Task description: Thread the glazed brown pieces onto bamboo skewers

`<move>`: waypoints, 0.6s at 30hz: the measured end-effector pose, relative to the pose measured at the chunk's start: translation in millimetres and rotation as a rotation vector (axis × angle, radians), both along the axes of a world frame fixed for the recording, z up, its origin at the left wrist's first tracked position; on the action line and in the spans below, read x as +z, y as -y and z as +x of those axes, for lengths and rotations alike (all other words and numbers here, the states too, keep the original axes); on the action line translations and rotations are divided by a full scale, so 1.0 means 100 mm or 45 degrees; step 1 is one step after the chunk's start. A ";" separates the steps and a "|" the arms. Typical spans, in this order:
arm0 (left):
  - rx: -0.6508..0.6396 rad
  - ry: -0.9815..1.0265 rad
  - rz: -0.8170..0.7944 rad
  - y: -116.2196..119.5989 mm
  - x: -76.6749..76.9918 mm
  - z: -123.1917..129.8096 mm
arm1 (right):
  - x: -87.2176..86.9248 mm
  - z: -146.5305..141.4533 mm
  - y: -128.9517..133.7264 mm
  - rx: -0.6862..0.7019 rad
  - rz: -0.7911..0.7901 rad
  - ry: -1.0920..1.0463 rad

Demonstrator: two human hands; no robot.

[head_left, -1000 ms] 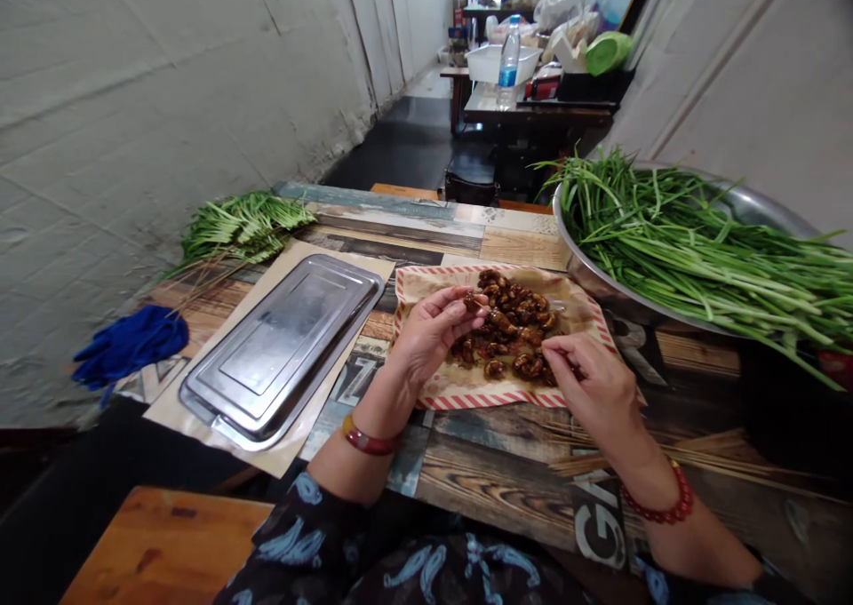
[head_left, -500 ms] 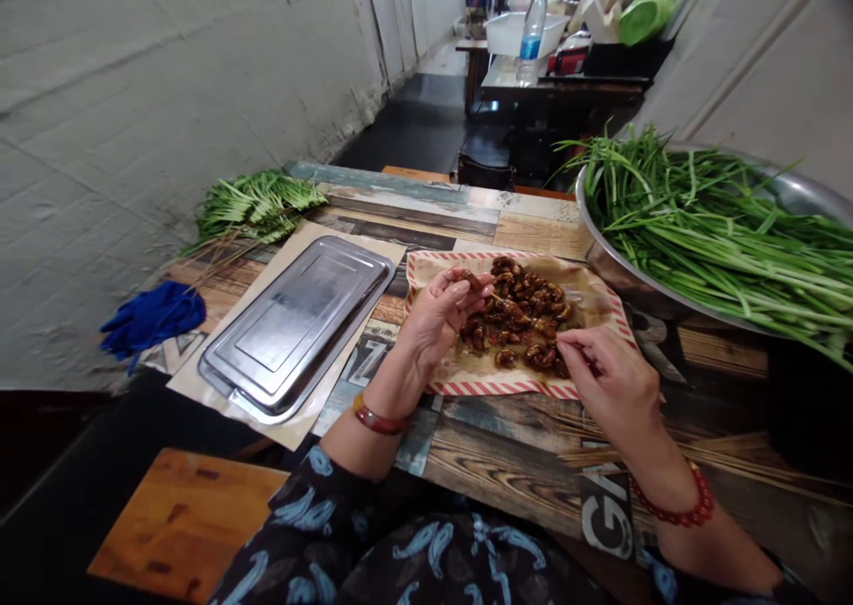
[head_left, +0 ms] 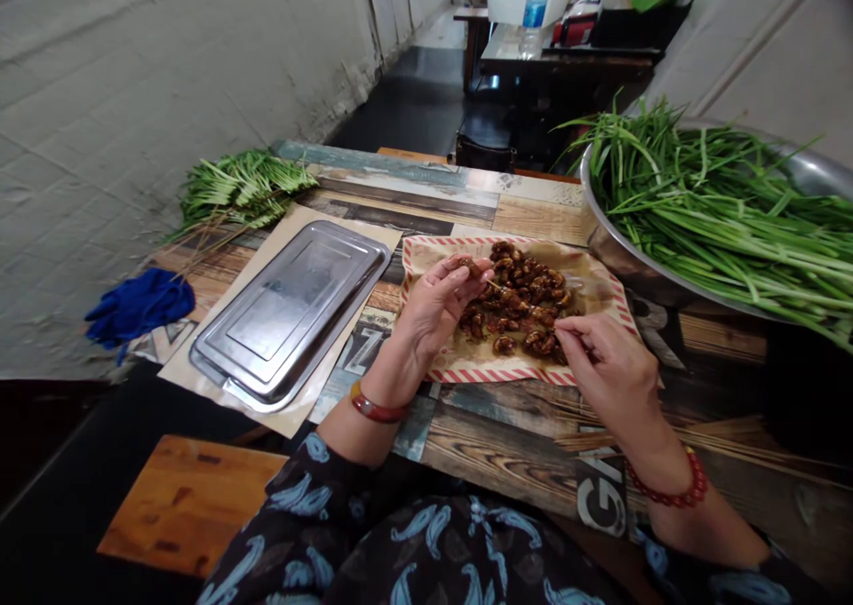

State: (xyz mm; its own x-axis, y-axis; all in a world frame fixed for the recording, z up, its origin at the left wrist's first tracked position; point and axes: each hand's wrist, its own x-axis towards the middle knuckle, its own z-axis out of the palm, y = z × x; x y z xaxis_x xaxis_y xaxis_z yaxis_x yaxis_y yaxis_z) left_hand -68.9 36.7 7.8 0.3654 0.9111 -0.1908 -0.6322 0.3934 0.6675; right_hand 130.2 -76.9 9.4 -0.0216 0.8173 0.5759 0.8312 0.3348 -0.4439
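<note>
Pinching a glazed brown piece (head_left: 468,266) in the left hand (head_left: 443,298), over the left side of the striped paper sheet (head_left: 480,376) on the bench (head_left: 480,436). Gripping what looks like a thin skewer (head_left: 494,284) between closed thumb and fingertips of the right hand (head_left: 609,365), over the sheet's near-right part. Slanting, along its length, from right grip leftward and away toward the piece, partly lost against the glazed brown heap (head_left: 526,276) on the sheet. Impossible to tell whether pierced.
</note>
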 end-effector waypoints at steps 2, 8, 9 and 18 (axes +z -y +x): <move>0.005 -0.002 0.002 0.00 0.00 0.00 | 0.00 0.00 0.00 -0.003 -0.006 0.004; 0.000 -0.023 0.005 0.02 0.00 0.01 | 0.00 0.00 0.00 -0.007 -0.026 0.006; -0.002 -0.022 0.010 0.02 0.00 0.02 | 0.00 0.00 0.00 -0.008 -0.026 0.005; -0.001 -0.030 0.000 0.04 0.01 0.04 | 0.00 -0.01 -0.01 -0.041 -0.043 0.033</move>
